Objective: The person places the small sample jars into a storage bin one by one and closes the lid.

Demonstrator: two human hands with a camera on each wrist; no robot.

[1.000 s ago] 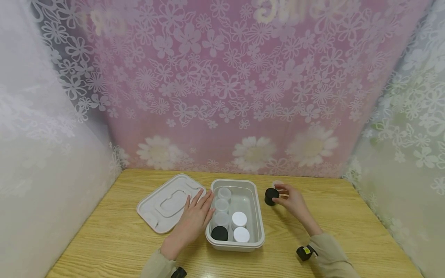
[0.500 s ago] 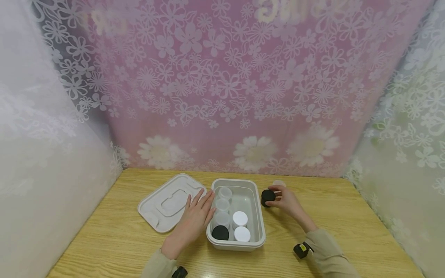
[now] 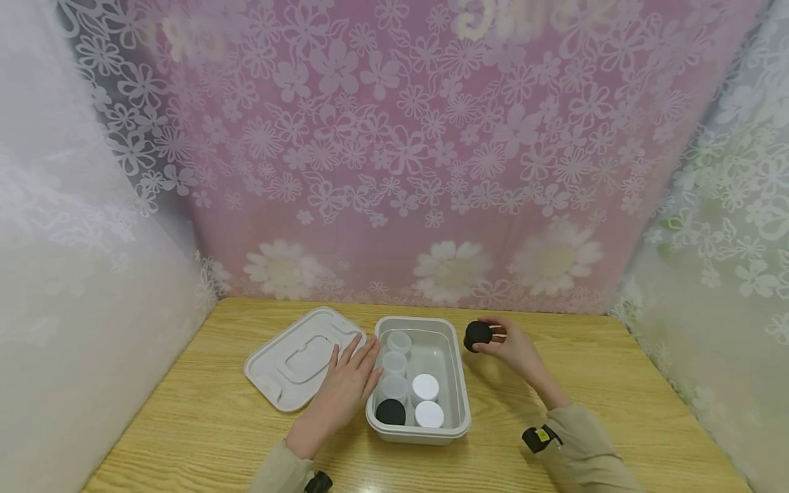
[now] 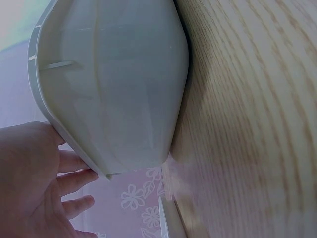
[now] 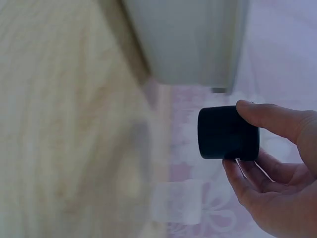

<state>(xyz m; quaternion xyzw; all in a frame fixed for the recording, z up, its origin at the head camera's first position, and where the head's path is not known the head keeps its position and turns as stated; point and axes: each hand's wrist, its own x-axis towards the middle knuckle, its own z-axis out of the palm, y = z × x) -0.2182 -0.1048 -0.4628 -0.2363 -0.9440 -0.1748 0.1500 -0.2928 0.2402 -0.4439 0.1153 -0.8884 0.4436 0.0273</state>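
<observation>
My right hand (image 3: pixel 515 350) pinches a small black round jar (image 5: pixel 228 133) between thumb and fingers. It holds the jar off the table, just right of a light grey plastic box (image 3: pixel 459 383). My left hand (image 3: pixel 345 390) touches the box's left rim with fingers extended. Inside the box, a column of translucent jars (image 3: pixel 394 363) runs down the left side, with a black-lidded jar (image 3: pixel 391 413) at its near end. Two white-lidded jars (image 3: pixel 425 388) stand beside them at the near right.
The box's lid (image 3: pixel 298 363) lies flat on the wooden table (image 3: pixel 203 418), left of the box. A translucent jar (image 5: pixel 177 202) stands on the table past the held jar; in the head view the right hand hides it. A patterned curtain (image 3: pixel 394 171) hangs behind the table.
My right hand has moved slightly left and then up with the black jar, covering the translucent jar behind it. The left hand stays at the box rim.
</observation>
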